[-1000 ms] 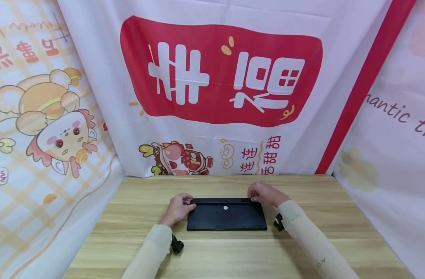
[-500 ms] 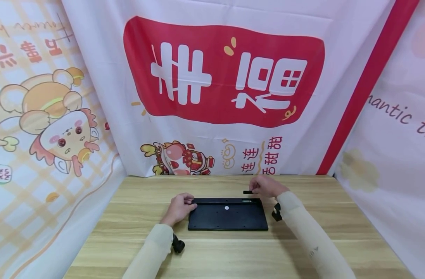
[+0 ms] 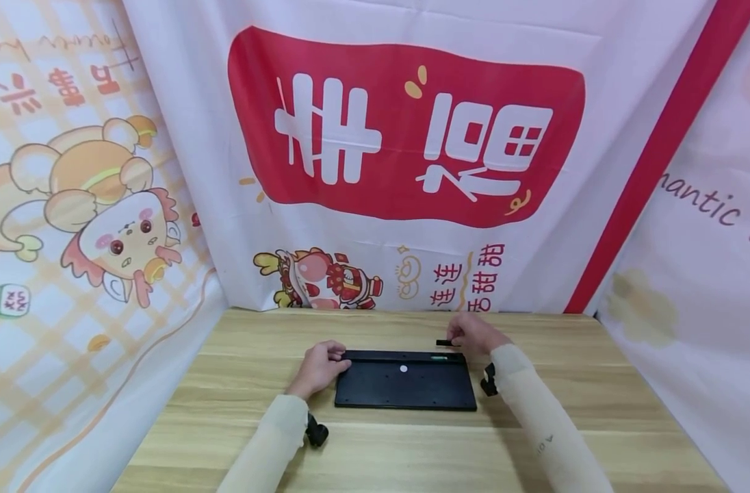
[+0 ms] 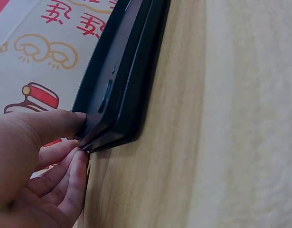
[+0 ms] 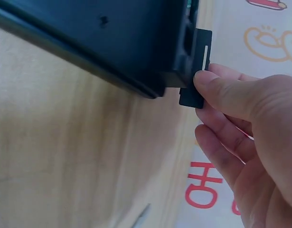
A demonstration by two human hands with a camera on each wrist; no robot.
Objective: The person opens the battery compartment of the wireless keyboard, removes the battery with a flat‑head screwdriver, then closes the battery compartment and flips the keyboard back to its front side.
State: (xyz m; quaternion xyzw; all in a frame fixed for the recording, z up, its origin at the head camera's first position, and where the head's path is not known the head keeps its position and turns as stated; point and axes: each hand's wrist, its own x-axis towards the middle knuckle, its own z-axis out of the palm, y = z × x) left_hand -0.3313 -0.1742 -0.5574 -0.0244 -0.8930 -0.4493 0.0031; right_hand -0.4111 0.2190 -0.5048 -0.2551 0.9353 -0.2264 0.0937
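Note:
A black keyboard (image 3: 406,387) lies underside up on the table, a round white sticker near its middle. At its far left corner my left hand (image 3: 318,368) holds the edge, thumb on the underside and fingers below, as the left wrist view shows. My right hand (image 3: 476,333) pinches a small flat black battery cover (image 5: 197,71) between thumb and fingers, just beyond the far right corner. The battery compartment (image 3: 440,358) is uncovered, with something green inside it.
The wood-grain table (image 3: 375,452) extends around the keyboard. A white printed cloth (image 3: 412,274) hangs behind its far edge, with more cloths at both sides. Each wrist carries a small black camera (image 3: 316,431).
A second ago the right hand was at the keyboard's far right edge. It has since taken the battery cover off and away from me, exposing the compartment. The left hand keeps its hold.

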